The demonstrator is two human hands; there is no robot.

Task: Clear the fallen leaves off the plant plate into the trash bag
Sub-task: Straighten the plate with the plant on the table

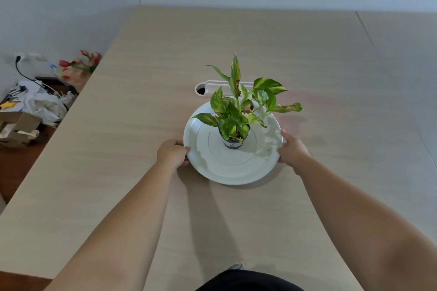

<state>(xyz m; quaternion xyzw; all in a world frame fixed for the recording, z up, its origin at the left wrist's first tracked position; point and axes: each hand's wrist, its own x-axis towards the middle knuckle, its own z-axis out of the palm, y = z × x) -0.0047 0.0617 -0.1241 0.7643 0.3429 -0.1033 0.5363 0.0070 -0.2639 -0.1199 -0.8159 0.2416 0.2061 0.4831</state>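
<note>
A round white plate (220, 168) rests on a pale wooden table (118, 149). A small potted plant (236, 116) with green and yellow leaves, some browned, stands in a dark pot near the plate's middle. My left hand (172, 152) grips the plate's left rim, thumb over the edge. My right hand (292, 149) grips the right rim. The plate's surface shows only a few tiny dark specks near the right side; no loose leaves lie on it. No trash bag is clearly visible on the table.
A white oblong holder (212, 87) lies just behind the plate. Off the table's left edge, on the floor, are white plastic bags (42, 101), a cardboard box (16, 127), artificial tulips (80, 64) and a black cable (23, 73).
</note>
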